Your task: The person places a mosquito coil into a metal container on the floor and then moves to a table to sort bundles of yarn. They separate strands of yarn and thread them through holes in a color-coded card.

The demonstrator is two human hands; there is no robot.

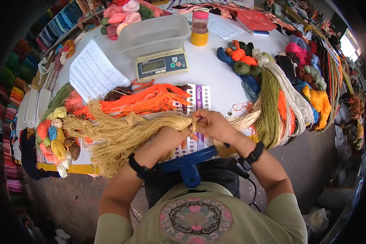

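Note:
A long tan thread skein [124, 132] stretches from the left side of the table to my hands. My left hand [177, 136] is closed around its gathered right end, with some fingers hidden beneath the threads. Right beside it, my right hand [212, 125] pinches a strand of the same tan thread, thumb and fingers pressed together. Under both hands lies a white card strip [201, 92] with rows of punched holes and purple print. Bright orange thread [138, 99] is looped into the card's left edge, just beyond the tan skein.
A blue metal clamp-like piece [189, 167] sits at the near table edge. Behind the threads stand a digital scale [162, 65] under a clear plastic bin [152, 36], a written sheet [94, 70] and a pink-lidded jar [199, 26]. Olive skeins [269, 105] and other colours heap at right.

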